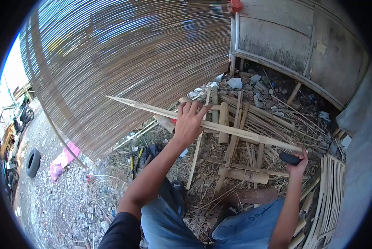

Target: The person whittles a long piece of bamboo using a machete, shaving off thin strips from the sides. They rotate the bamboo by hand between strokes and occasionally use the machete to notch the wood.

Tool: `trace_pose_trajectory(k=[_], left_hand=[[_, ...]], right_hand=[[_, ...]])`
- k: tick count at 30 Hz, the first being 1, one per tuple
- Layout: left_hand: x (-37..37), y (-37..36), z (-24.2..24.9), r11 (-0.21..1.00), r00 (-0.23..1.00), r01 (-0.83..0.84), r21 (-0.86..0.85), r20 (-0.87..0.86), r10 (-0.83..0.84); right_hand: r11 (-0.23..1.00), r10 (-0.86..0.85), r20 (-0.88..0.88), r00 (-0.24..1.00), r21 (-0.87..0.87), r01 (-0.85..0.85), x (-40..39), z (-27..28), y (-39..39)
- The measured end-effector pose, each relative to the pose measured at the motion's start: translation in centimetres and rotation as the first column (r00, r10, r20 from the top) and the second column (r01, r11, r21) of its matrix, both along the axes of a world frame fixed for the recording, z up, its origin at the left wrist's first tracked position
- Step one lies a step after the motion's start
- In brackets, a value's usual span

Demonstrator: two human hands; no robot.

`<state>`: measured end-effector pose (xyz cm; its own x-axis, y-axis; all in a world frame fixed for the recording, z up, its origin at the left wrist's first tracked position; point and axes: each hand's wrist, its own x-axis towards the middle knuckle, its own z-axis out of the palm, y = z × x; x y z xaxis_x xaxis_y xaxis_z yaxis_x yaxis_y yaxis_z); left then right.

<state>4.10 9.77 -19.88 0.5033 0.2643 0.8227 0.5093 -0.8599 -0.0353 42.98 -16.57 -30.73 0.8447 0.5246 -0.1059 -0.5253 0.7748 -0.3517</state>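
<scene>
A long pale bamboo strip point(235, 131) runs across in front of me, its pointed end up at the left. My left hand point(189, 124) is closed over the strip near its middle, palm down. At the strip's right end, my right hand point(300, 162) is closed, with fingers at the tip of the strip. A black rounded object point(290, 158) sticks out of that same hand; what kind of thing it is, I cannot tell. Below the strip stands a bamboo post point(223, 123) among crossed wooden pieces point(232, 143).
A slatted bamboo blind point(132, 54) hangs ahead on the left. Bamboo pieces point(247, 176) and shavings litter the ground, with rubble by the panel wall point(273, 37). A bundle of slats point(329, 191) lies at the right. A tyre point(33, 163) and pink cloth point(65, 161) are on the gravel.
</scene>
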Motion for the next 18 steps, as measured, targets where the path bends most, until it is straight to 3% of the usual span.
trace_pose_trajectory(k=[5, 7, 11, 17, 18], left_hand=[[0.4, 0.7, -1.1, 0.985, 0.997, 0.045, -0.167, -0.053, -0.054], [0.4, 0.3, -0.9, 0.993, 0.998, 0.06, -0.104, -0.017, -0.062], [0.1, 0.7, -1.1, 0.991, 0.995, 0.078, -0.106, -0.052, -0.084], [-1.2, -0.6, -0.7, 0.984, 1.0, 0.001, -0.176, -0.009, -0.002], [-1.5, -1.0, -0.3, 0.987, 0.992, -0.078, -0.142, 0.085, 0.091]], right_hand=[[0.99, -0.046, -0.035, 0.998, -0.137, 0.041, -1.4, 2.0, -0.8], [0.999, -0.002, -0.036, 0.999, -0.054, 0.0, -0.5, 1.6, -1.1], [0.991, -0.006, -0.008, 1.0, -0.133, 0.005, -0.2, 1.4, -0.8], [0.995, 0.06, -0.003, 0.998, -0.085, -0.06, 0.0, 1.1, -1.6], [0.995, 0.061, 0.005, 0.998, -0.077, -0.06, 0.2, 1.1, -1.7]])
